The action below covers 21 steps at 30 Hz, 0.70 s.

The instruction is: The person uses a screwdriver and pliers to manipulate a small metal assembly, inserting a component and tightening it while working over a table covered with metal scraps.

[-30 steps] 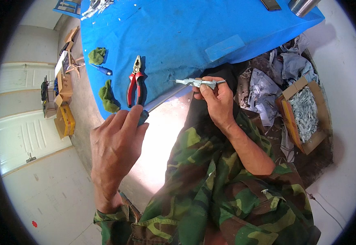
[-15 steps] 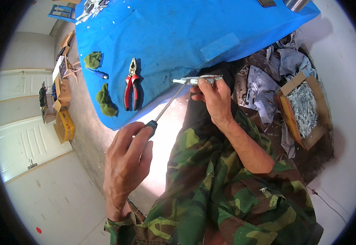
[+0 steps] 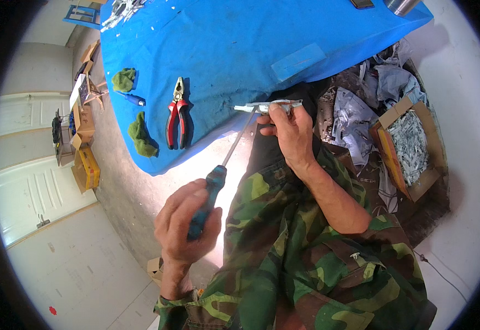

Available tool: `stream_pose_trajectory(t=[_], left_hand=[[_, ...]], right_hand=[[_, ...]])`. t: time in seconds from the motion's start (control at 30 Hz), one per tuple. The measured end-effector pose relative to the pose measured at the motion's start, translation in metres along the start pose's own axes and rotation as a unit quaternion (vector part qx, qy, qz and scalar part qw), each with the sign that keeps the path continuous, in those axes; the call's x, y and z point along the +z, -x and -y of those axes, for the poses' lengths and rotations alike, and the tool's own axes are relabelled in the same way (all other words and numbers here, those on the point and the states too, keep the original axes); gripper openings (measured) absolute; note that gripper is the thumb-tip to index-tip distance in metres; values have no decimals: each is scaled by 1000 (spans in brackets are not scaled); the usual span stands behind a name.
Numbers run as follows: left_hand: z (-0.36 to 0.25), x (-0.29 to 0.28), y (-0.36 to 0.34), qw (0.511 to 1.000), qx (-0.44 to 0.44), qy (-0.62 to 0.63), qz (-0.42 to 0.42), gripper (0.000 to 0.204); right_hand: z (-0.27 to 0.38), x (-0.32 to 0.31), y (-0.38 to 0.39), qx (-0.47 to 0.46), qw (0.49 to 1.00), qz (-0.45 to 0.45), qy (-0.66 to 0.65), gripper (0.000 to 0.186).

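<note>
My left hand (image 3: 187, 220) is closed round the dark teal handle of a screwdriver (image 3: 215, 179). Its long metal shaft slants up to the right, and the tip meets a small, slim white and grey part (image 3: 259, 106). That part is pinched between the thumb and fingers of my right hand (image 3: 289, 129), just off the near edge of the blue-covered table (image 3: 218, 49). The fingers hide much of its right end, and its exact kind cannot be made out. Pliers (image 3: 177, 115) with red and black handles lie on the cloth left of the part.
Two green cloth scraps (image 3: 142, 135) and a small blue-handled tool (image 3: 132, 99) lie at the table's left. On the right, a cardboard box (image 3: 385, 148) holds many thin whitish pieces, beside crumpled grey plastic bags (image 3: 352, 118). A metal cylinder (image 3: 399, 6) stands at the far right corner.
My left hand has slid lower and a little right along the screwdriver, so more of the handle shows. The shaft stands steeper. My right hand and the part have barely moved.
</note>
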<state>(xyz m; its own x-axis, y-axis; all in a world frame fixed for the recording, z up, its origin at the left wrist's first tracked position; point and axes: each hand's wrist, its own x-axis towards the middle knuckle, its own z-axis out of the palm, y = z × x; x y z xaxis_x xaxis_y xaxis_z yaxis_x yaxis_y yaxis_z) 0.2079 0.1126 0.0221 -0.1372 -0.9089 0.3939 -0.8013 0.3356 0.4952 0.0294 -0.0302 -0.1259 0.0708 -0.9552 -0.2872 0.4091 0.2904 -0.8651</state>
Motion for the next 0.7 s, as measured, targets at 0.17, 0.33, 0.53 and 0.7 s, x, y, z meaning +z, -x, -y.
stream_pose_trajectory(t=[0.17,0.33,0.53,0.7], left_hand=[[12,9,-15,994,36,-36,-94,47],[19,7,-48,988,17,-42,-145,34],[41,4,-95,987,-87,-6,-134,28],[48,-2,-122,990,-104,18,-97,25]], right_hand=[[1,0,-2,4,1000,-1,22,27],[3,-2,-3,4,1000,5,19,26],[-6,-5,-3,-38,998,32,41,18],[-13,-15,-5,-59,994,81,48,17]])
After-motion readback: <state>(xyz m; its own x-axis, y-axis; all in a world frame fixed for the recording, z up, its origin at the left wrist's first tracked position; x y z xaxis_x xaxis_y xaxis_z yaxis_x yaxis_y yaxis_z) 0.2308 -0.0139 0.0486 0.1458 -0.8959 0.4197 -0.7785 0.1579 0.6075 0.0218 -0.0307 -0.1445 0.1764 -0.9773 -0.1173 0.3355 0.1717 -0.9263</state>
